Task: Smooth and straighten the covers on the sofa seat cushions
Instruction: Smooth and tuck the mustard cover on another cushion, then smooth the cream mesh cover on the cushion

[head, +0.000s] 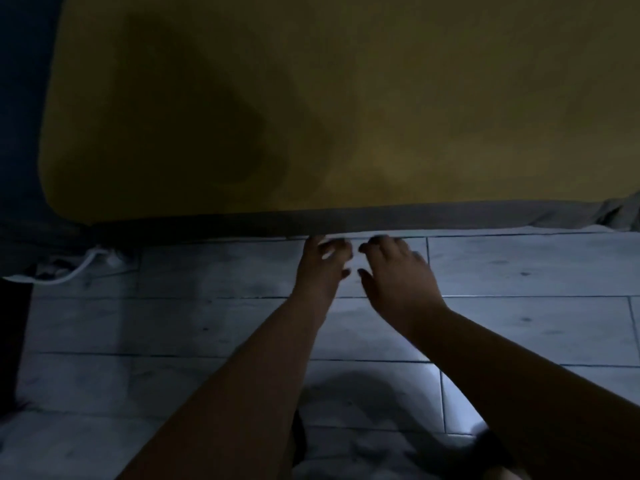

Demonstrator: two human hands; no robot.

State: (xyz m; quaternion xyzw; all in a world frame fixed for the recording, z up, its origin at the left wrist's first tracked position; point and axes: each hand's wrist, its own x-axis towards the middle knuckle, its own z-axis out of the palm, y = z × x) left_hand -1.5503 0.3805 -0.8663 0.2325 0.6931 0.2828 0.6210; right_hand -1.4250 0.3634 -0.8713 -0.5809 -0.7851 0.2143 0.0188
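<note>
A mustard-yellow cover (346, 98) lies flat over the sofa seat cushion and fills the upper half of the view in dim light. Under it runs the grey front edge of the sofa (381, 218). My left hand (320, 268) and my right hand (398, 275) reach side by side over the floor, fingertips just below that grey edge. The fingers look loosely bent and blurred, and neither hand holds anything that I can make out.
Grey plank flooring (173, 323) spreads below the sofa. A white cable (74, 268) lies on the floor at the left by a dark object (12, 341). Bunched grey fabric (620, 213) sits at the sofa's right front corner.
</note>
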